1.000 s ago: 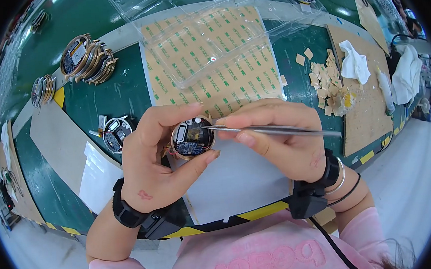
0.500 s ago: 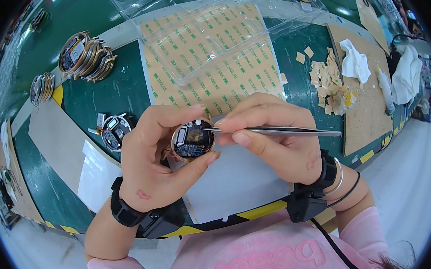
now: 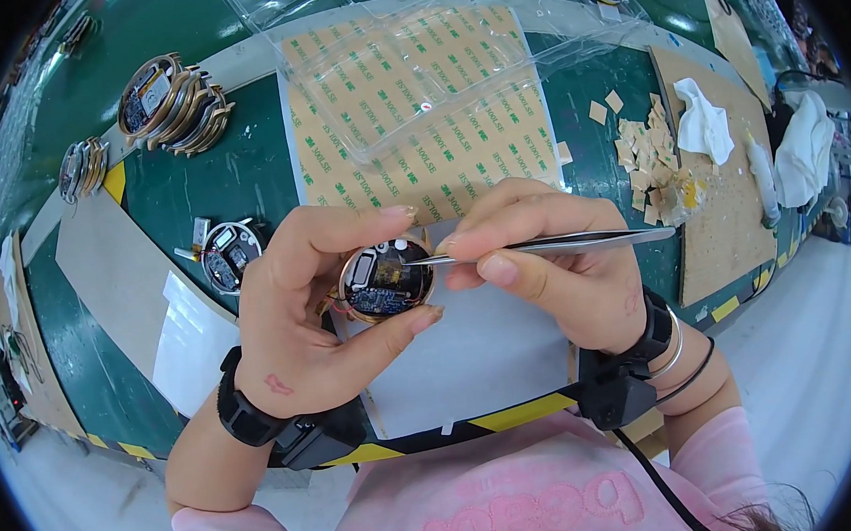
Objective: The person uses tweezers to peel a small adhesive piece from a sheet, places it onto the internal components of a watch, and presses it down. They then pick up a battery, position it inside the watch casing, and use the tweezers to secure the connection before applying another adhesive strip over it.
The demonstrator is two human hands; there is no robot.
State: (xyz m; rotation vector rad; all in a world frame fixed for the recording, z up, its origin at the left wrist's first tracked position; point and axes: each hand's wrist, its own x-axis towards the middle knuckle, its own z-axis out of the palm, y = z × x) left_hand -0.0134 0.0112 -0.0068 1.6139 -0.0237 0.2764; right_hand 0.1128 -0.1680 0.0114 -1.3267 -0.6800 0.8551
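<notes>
My left hand (image 3: 315, 313) grips a round watch-like housing (image 3: 384, 278) by its rim, between thumb and fingers. Its open face is tilted up and shows a circuit board, a dark area and small white parts. In my right hand (image 3: 553, 257) is a pair of metal tweezers (image 3: 592, 241), pinched between thumb and forefinger. The tweezer tips reach over the dark area inside the housing; whether they hold anything is too small to tell. Just left of my left hand lies a loose round circuit assembly (image 3: 231, 257) on the green mat.
Stacked round housings (image 3: 173, 106) stand at the far left, beside a smaller stack (image 3: 83, 171). Patterned tan adhesive sheet (image 3: 418, 157) lies ahead, under a clear plastic tray (image 3: 384, 91). Small tan squares (image 3: 646, 151) are piled at right, near a brown board (image 3: 717, 206) with white cloth (image 3: 702, 123).
The tweezers have tilted flatter, their back end higher, and my right hand has shifted slightly right. The housing has turned a little in my left hand.
</notes>
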